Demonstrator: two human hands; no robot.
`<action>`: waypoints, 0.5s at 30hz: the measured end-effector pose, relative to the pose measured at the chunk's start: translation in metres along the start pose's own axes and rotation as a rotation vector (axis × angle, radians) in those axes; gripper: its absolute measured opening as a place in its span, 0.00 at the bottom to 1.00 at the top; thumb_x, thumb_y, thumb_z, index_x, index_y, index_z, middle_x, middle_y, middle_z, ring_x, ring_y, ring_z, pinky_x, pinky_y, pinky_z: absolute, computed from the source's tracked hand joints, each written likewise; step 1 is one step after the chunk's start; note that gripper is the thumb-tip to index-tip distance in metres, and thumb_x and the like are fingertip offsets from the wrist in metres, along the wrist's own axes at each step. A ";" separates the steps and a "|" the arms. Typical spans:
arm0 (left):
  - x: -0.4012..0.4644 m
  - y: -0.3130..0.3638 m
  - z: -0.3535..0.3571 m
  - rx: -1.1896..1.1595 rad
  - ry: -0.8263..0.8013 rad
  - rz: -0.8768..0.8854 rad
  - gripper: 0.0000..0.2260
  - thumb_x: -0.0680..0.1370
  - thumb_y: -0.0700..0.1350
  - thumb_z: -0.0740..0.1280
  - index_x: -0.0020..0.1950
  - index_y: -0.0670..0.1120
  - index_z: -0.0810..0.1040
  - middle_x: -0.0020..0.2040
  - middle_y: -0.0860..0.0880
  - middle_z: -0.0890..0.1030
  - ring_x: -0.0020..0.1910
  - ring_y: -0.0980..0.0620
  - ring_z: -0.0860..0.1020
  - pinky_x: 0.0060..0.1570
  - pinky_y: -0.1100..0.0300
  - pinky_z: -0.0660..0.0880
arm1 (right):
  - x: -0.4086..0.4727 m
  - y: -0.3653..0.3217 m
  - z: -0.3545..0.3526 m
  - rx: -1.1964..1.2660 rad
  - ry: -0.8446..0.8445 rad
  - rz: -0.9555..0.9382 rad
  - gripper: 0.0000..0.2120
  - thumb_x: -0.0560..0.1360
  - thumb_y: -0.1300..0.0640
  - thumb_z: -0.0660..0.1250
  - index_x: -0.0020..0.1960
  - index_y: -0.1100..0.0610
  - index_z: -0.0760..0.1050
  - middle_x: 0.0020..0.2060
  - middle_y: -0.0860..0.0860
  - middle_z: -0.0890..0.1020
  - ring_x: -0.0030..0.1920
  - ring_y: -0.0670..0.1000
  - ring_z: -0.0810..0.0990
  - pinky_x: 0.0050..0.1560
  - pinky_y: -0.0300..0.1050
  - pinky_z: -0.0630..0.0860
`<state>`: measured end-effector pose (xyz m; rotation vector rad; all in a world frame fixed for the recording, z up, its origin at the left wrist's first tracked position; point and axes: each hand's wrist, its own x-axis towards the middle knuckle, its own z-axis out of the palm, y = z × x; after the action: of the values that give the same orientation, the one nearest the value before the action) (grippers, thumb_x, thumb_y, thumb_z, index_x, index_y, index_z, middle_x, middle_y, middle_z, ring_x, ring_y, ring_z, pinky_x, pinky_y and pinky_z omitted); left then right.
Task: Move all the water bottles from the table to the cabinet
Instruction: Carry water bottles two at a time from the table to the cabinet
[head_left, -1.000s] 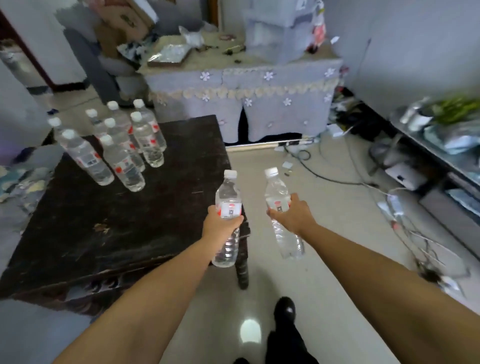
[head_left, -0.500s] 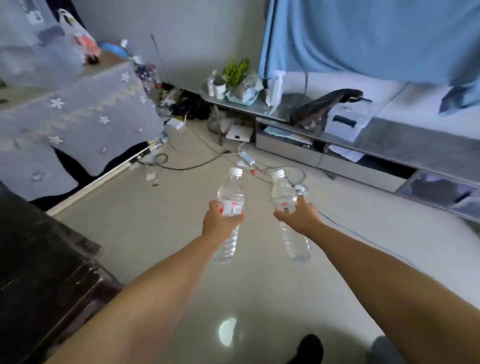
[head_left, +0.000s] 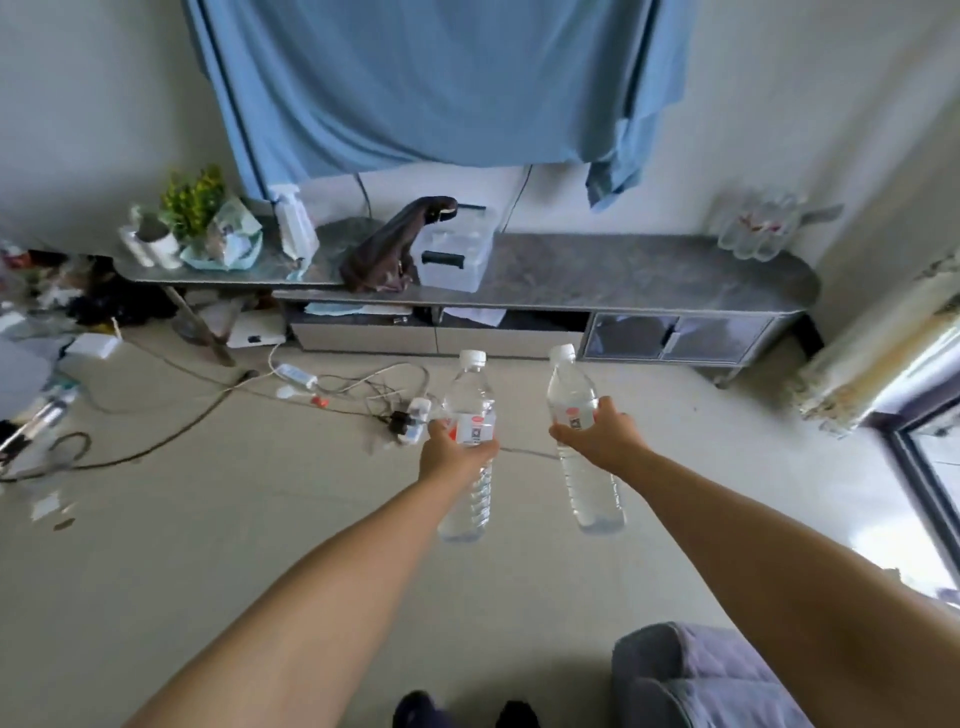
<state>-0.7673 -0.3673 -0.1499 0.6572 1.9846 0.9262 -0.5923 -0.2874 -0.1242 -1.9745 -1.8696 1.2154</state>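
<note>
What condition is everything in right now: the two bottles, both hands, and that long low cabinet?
Left bottle: capped, full, upright, held in the air.
Right bottle: capped, full, tilted slightly, held in the air.
Left hand: grips the left bottle at its label.
Right hand: grips the right bottle at its label.
Cabinet: bare patch mid-top, glass doors closed.

Both bare forearms reach forward at about the same height, the left hand (head_left: 453, 453) curled around the middle of an upright water bottle (head_left: 469, 447) and the right hand (head_left: 602, 441) gripping a second bottle (head_left: 582, 441) that tilts slightly leftward, the two hands apart.
</note>
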 end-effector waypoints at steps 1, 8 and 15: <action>0.005 0.008 0.009 0.012 -0.012 -0.001 0.29 0.70 0.48 0.73 0.68 0.45 0.67 0.59 0.47 0.79 0.55 0.46 0.79 0.49 0.59 0.72 | 0.004 0.005 -0.006 0.005 0.010 0.016 0.34 0.71 0.45 0.73 0.69 0.60 0.64 0.60 0.58 0.75 0.52 0.56 0.74 0.51 0.48 0.71; 0.068 0.085 0.099 0.137 -0.167 0.075 0.30 0.71 0.49 0.72 0.69 0.46 0.64 0.61 0.47 0.78 0.56 0.46 0.77 0.52 0.59 0.72 | 0.077 0.044 -0.076 0.038 0.128 0.150 0.33 0.70 0.46 0.73 0.67 0.61 0.66 0.60 0.59 0.75 0.51 0.56 0.74 0.48 0.44 0.69; 0.153 0.184 0.179 0.250 -0.284 0.192 0.29 0.70 0.50 0.74 0.66 0.45 0.67 0.60 0.47 0.79 0.58 0.45 0.78 0.53 0.58 0.73 | 0.173 0.047 -0.154 0.177 0.280 0.240 0.34 0.70 0.47 0.74 0.67 0.62 0.65 0.61 0.60 0.74 0.60 0.59 0.75 0.51 0.45 0.69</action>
<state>-0.6754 -0.0834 -0.1422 1.0743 1.8171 0.6560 -0.4783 -0.0813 -0.1273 -2.1821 -1.3781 1.0504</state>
